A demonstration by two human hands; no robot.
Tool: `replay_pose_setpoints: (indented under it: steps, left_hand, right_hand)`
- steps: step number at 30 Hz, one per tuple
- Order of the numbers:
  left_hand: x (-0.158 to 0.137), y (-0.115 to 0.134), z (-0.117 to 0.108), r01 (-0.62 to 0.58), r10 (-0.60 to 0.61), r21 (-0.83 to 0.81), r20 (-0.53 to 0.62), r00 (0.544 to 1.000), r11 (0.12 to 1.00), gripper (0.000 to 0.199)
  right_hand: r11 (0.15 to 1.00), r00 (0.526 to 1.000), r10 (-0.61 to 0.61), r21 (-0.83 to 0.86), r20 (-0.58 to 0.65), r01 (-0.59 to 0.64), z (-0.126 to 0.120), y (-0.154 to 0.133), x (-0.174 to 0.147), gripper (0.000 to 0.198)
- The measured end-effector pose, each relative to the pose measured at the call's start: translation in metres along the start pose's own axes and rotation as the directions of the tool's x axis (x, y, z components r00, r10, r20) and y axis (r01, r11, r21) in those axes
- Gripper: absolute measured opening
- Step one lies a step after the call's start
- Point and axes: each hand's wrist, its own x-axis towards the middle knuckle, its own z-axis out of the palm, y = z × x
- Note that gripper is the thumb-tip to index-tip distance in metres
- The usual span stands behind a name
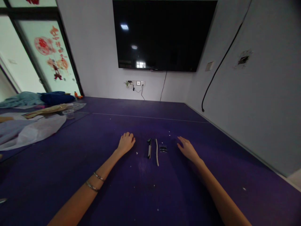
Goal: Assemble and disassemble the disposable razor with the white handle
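Observation:
My left hand (126, 142) rests palm down on the purple surface (141, 191), its fingers slightly curled and apart, holding nothing. Lying just to its right is what looks like a razor (149, 148) with a dark head and a pale handle. Beside that lies a thin off-white stick (157, 153), perhaps a toothbrush, with a darker far end. A small clear pack (163, 148) with dark pieces in it sits right of the stick. My right hand (187, 148) lies open farther right, fingers stretched forward, touching none of these things.
White plastic sheeting (44, 131) and folded cloths (25, 99) lie on the left. A black cable (217, 67) hangs down the right wall. A television (164, 37) is mounted ahead, above wall sockets (138, 83). Small white scraps dot the surface.

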Motion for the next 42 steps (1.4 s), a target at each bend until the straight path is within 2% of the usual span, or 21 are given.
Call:
replay_pose_setpoints:
  steps: [4, 9, 14, 33, 42]
  left_hand:
    - [0.008, -0.039, 0.009, -0.015, 0.021, 0.091, -0.068, 0.997, 0.996, 0.038]
    - [0.014, -0.067, 0.026, 0.024, -0.025, 0.11, 0.007, 1.0, 0.994, 0.046]
    - [0.016, -0.071, 0.031, 0.017, -0.024, 0.097, 0.069, 0.997, 0.995, 0.048]
    - [0.018, -0.077, 0.034, 0.015, -0.021, 0.092, 0.056, 0.998, 0.996, 0.049]
    - [0.018, -0.08, 0.034, 0.011, -0.012, 0.028, 0.035, 0.999, 1.0, 0.047]
  right_hand:
    - [0.984, 0.994, 0.102, -0.149, 0.037, -0.096, 0.005, 0.022, -0.01, 0.043]
    - [0.977, 0.989, 0.136, -0.174, 0.055, -0.124, 0.01, 0.027, -0.012, 0.042]
    - [0.977, 0.989, 0.139, -0.168, 0.055, -0.128, 0.008, 0.026, -0.011, 0.043]
    - [0.969, 0.984, 0.142, -0.217, 0.106, -0.117, 0.002, 0.018, -0.014, 0.043]
    - [0.964, 0.983, 0.149, -0.24, 0.11, -0.119, 0.001, 0.016, -0.015, 0.044]
